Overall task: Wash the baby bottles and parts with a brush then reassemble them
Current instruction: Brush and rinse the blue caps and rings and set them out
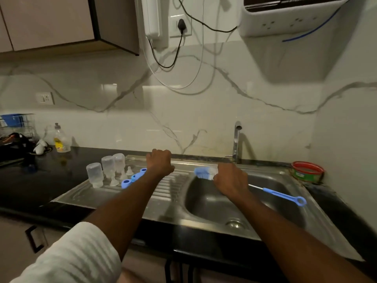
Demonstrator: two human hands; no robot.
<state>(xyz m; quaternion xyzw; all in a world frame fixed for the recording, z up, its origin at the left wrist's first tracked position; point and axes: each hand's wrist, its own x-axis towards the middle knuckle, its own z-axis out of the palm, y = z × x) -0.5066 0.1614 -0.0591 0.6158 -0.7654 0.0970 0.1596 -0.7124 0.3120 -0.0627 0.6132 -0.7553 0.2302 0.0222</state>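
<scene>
Three clear baby bottles (108, 166) stand upside down at the left of the steel drainboard (163, 193). Beside them lie clear nipples (123, 176) and three blue collar rings (126, 183), the rings partly behind my left forearm. My left hand (160, 162) hovers over the drainboard's back edge with fingers curled under; nothing shows in it. My right hand (230, 178) grips the blue bottle brush (204, 173) just behind its bristles, above the sink basin (214, 205). The brush's handle sticks out to the right, ending in a loop.
A tap (236, 139) rises behind the basin. A dish soap bottle (60, 139) and a dish rack (16, 123) stand at the far left of the black counter (51, 176). A red-rimmed tub (307, 172) sits right of the sink. Cables hang on the wall.
</scene>
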